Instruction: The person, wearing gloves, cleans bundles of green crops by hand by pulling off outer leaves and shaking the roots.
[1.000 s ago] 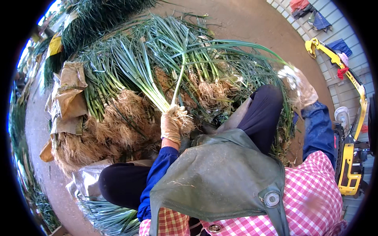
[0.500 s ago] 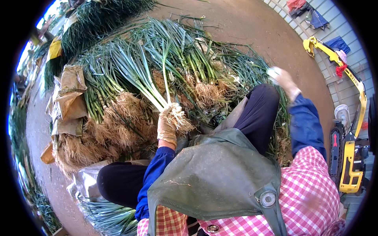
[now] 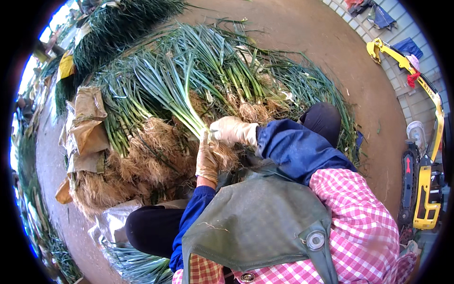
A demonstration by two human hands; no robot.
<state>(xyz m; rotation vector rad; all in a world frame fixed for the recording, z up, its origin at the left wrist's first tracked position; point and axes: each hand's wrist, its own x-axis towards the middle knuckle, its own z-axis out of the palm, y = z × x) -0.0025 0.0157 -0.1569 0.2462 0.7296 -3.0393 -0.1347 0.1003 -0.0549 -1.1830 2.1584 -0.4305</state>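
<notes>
Head view. One left grip (image 3: 206, 163), a hand in a tan glove, closed around the base of one bunch of green onions (image 3: 182, 102); the leaves fanned out beyond that grip, up and to its left, and the pale brown roots (image 3: 226, 156) hung just to its right. One right grip (image 3: 234, 130), likewise gloved, reached across from the right, fingertips at the base of the same bunch, just above and beside the left grip; whether they pinched anything could not be told.

Left of the left grip: one heap of green onions (image 3: 151, 135), roots toward the wearer; farther left, one brown sack (image 3: 88, 125), crumpled, against the heap. Beyond the right grip: further green onions (image 3: 243, 80), laid with leaves away from the wearer. Nearer the wearer than both grips: one dark green apron (image 3: 255, 217), spread over the lap. Below and left of the left grip: one silvery sheet (image 3: 113, 221), wrinkled. Far right of both grips: one yellow excavator (image 3: 428, 203), arm raised, beside the brown floor (image 3: 302, 28).
</notes>
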